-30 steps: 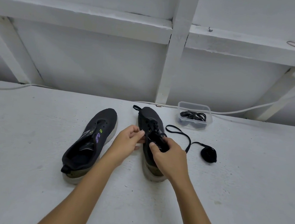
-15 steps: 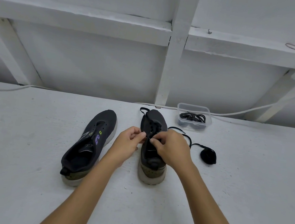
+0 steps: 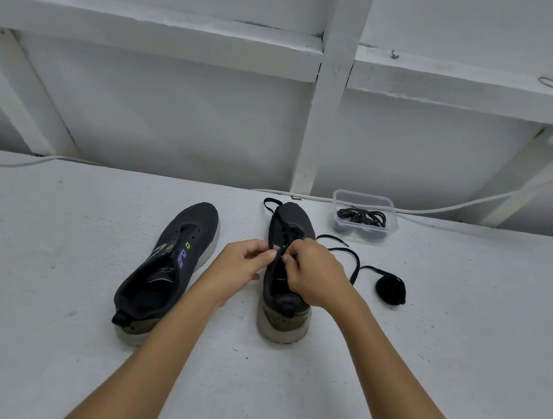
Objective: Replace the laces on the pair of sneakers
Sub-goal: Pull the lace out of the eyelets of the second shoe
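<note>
Right sneaker (image 3: 286,276) has straightened heel-toward-me since a second ago; unlaced left sneaker (image 3: 167,265) lies beside it on the white table (image 3: 29,336). Clear tub (image 3: 364,216) of laces sits behind. My left hand (image 3: 241,267) and right hand (image 3: 312,273) both pinch the black lace (image 3: 353,263) over the eyelets.

white table (image 3: 46,338) | on it: two black sneakers (image 3: 172,263) (image 3: 282,313), clear tub (image 3: 363,219), black lace bundle (image 3: 391,289)
</note>
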`<action>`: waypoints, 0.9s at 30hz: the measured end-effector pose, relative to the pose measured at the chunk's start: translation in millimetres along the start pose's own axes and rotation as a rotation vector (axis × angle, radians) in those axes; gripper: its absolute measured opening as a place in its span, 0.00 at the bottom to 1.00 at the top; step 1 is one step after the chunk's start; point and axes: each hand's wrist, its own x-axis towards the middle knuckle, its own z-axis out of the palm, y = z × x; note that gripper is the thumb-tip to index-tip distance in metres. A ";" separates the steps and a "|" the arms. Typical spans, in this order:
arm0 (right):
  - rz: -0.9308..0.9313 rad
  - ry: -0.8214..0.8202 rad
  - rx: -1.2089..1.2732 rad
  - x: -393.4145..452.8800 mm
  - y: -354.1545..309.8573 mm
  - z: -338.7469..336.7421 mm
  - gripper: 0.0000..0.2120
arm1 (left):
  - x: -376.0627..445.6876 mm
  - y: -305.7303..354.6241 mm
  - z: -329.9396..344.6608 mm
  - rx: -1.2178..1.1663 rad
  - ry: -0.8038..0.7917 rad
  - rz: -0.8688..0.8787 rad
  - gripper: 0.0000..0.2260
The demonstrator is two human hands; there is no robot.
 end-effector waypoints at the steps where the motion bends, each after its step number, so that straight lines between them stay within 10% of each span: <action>1: 0.004 0.002 0.007 1.0 0.0 0.5 0.07 | 0.1 1.7 -0.8 0.018 -0.002 0.004 0.06; 14: 0.053 0.080 0.310 3.5 5.2 10.8 0.08 | 3.4 -0.2 -3.5 0.014 0.015 -0.046 0.05; 21: 0.297 0.322 0.771 -11.9 30.0 7.7 0.07 | 4.7 -3.1 7.1 0.043 0.317 -0.140 0.17; 24: 0.415 0.242 0.944 -25.5 39.0 10.2 0.08 | -5.0 -2.4 11.3 0.151 0.293 -0.135 0.31; 27: 0.394 0.178 1.098 -36.4 37.1 13.6 0.08 | -15.8 4.2 17.8 0.215 0.208 -0.094 0.25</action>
